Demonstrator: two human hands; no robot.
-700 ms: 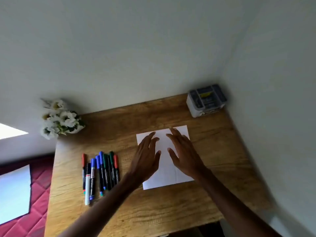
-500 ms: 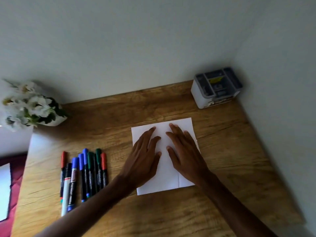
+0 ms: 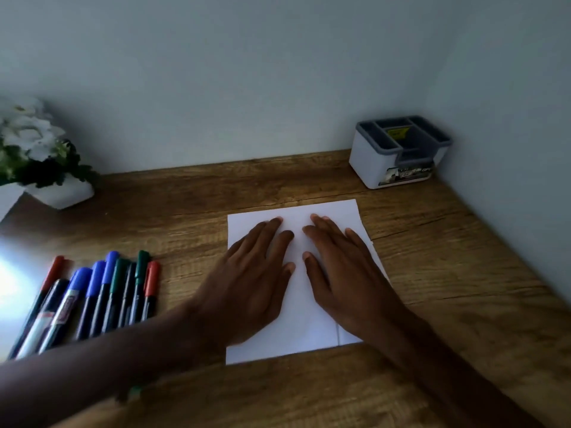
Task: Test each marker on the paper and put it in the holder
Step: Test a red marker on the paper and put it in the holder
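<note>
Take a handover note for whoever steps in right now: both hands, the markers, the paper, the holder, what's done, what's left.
Left hand and right hand: both open, flat on the paper, holding nothing.
Markers: capped, in a row on the table, left of the paper.
Holder: far right corner, no markers visible in it.
Done: no marker appears tested.
Left: test every marker, then put each in the holder.

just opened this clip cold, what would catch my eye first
The left hand and right hand lie flat, side by side, on the paper at the middle of the table. Capped markers lie in a row to its left. The holder stands in the far right corner.
</note>
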